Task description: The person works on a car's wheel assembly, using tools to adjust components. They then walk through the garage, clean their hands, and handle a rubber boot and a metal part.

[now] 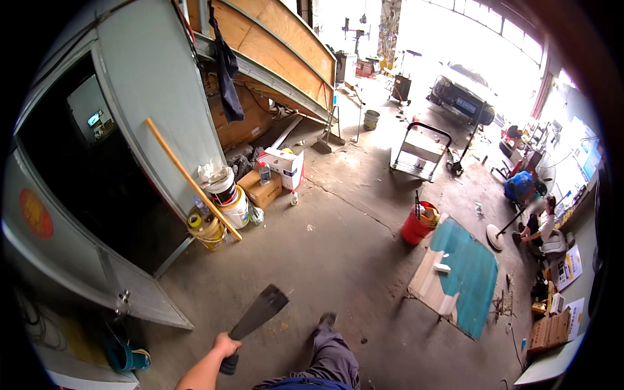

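Note:
My left hand (226,344) comes in from the lower left, its fingers closed around a long dark grey, flat piece (262,312). That piece widens to a squared far end, and a short black part of it sticks out below the fist. Its exact kind cannot be made out. It is held in the air over the concrete floor (305,260), tilted up and to the right. My right hand does not show. Below are my grey trouser leg and one dark shoe (328,319).
An open metal door (97,260) stands left, with buckets (234,207), a wooden pole (188,172) and boxes (263,190) beyond it. To the right are a low table (478,266), a red bucket (416,229) and a trolley (416,156). A person (545,224) sits far right; a car (461,94) is behind.

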A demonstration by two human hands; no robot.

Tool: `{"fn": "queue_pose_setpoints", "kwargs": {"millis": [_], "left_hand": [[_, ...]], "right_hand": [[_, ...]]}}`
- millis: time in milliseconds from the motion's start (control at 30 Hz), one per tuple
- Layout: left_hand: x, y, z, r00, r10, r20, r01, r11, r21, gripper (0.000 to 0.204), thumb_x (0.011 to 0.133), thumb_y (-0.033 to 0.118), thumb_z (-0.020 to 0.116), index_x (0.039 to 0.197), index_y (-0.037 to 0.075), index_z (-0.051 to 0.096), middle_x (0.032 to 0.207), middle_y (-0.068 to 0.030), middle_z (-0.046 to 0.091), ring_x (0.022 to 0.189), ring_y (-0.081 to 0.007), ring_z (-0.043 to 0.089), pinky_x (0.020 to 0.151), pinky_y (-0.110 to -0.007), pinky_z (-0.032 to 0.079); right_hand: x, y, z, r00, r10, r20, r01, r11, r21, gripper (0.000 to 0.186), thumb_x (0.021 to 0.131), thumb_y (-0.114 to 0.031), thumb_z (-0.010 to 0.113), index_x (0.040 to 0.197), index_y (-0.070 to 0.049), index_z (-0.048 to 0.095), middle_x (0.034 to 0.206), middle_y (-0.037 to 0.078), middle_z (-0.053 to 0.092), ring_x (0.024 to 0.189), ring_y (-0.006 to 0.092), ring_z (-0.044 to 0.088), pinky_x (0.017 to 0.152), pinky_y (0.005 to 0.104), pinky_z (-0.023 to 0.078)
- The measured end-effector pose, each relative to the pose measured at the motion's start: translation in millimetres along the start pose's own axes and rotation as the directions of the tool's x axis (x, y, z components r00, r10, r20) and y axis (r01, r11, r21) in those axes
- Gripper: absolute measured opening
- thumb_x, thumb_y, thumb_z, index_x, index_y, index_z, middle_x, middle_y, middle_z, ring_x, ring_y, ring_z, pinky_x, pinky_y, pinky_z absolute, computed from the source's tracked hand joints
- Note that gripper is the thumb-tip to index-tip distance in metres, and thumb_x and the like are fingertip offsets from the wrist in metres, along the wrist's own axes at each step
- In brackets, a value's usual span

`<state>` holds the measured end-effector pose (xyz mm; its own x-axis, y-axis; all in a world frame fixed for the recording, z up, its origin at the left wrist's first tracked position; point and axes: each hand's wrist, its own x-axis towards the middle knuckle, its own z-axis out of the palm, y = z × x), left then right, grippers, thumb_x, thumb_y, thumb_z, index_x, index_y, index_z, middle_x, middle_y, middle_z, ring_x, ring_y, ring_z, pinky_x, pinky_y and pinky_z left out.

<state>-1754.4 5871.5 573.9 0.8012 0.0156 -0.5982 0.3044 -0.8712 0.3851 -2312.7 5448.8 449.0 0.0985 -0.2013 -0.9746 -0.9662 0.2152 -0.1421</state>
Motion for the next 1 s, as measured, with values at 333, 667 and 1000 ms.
{"fn": "queue_pose_setpoints", "kwargs": {"millis": [333, 667, 1000], "left_hand": [[284, 291, -65, 0.996, -0.086, -0.027, 0.085, 0.996, -0.03, 0.05, 0.07, 0.032, 0.087, 0.108, 0.001, 0.079, 0.107, -0.0193, 0.08, 0.101, -0.0312, 0.077, 0.092, -0.039, 0.057], [516, 492, -74, 0.959, -0.283, 0.019, 0.284, 0.957, -0.055, 0.064, 0.07, 0.028, 0.09, 0.117, -0.011, 0.072, 0.113, -0.0219, 0.079, 0.108, -0.0324, 0.076, 0.098, -0.038, 0.057], [907, 935, -148, 0.981, 0.161, 0.107, -0.168, 0.984, 0.062, 0.048, 0.072, 0.031, 0.085, 0.11, 0.002, 0.078, 0.104, -0.0172, 0.08, 0.097, -0.0299, 0.077, 0.089, -0.039, 0.059]], "right_hand": [[108, -536, -215, 0.929, -0.182, -0.323, 0.265, 0.935, 0.236, 0.025, 0.097, -0.026, 0.068, 0.095, 0.0, 0.071, 0.079, 0.013, 0.07, 0.069, 0.0264, 0.07, 0.061, 0.0429, 0.058], [86, -1141, -460, 0.589, -0.683, -0.432, 0.777, 0.625, 0.071, 0.021, 0.105, -0.016, 0.062, 0.121, -0.004, 0.068, 0.092, 0.009, 0.072, 0.071, 0.0164, 0.068, 0.063, 0.0297, 0.055], [276, -1130, -443, 0.985, -0.118, -0.126, 0.134, 0.983, 0.125, 0.036, 0.095, -0.036, 0.071, 0.091, -0.001, 0.076, 0.075, 0.014, 0.073, 0.07, 0.0252, 0.072, 0.063, 0.0433, 0.058]]}}
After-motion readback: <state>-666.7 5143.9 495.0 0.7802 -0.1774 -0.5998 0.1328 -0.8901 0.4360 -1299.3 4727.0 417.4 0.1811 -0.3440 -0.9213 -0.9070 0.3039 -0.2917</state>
